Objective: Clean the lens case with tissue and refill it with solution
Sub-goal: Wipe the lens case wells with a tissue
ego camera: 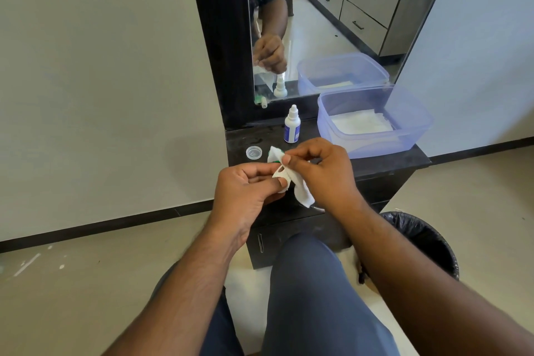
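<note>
My left hand holds the white lens case by its lower end, in front of the dark dresser. My right hand pinches a white tissue and presses it against the case, with the tissue's tail hanging down. A green part of the case peeks out behind the tissue. One clear round cap lies on the dresser top to the left. The small white solution bottle stands upright and capped behind my hands.
A translucent blue tub holding tissues sits on the right of the black dresser top. A mirror rises behind it. A black-lined waste bin stands on the floor at the right. My knees are below the dresser.
</note>
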The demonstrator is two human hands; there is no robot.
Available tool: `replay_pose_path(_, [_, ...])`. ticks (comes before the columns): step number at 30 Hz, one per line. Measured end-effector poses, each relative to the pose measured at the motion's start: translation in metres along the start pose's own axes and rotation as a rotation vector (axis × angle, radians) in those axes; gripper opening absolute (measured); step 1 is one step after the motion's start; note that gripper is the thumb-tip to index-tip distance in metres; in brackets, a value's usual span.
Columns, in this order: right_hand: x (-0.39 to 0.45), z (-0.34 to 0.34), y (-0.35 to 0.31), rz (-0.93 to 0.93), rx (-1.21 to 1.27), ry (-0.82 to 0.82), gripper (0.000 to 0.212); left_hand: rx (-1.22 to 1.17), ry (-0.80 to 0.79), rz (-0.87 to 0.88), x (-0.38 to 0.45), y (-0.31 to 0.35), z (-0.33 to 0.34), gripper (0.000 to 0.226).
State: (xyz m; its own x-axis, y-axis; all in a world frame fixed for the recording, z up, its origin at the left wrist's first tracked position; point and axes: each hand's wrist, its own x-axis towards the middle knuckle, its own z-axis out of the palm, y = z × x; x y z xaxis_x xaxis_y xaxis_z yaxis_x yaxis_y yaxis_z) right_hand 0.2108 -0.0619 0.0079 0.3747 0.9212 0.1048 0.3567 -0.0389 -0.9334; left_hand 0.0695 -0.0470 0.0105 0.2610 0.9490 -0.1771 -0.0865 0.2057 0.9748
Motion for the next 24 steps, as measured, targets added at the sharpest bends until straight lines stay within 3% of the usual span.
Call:
replay_pose_path(4, [0.004,0.001,-0.007,0.166,0.212,0.009,0.002,0.006,0.023,0.034,0.002,0.000,-0.001,0.026])
replay_pose_path(9, [0.007,-0.013,-0.007,0.307,0.340,-0.129,0.003,0.001,0.014,0.021,0.003,0.003,-0.009,0.025])
replay_pose_path(13, [0.009,-0.018,-0.012,0.195,0.237,-0.170,0.005,0.036,-0.061,-0.007,0.003,0.006,-0.009,0.025])
replay_pose_path(16, [0.010,-0.022,-0.012,0.138,0.216,-0.178,0.006,-0.015,-0.032,-0.011,0.003,0.007,-0.008,0.023])
replay_pose_path(24, [0.005,-0.013,-0.006,-0.011,0.308,-0.094,0.009,-0.167,-0.017,-0.085,0.002,0.007,-0.004,0.022])
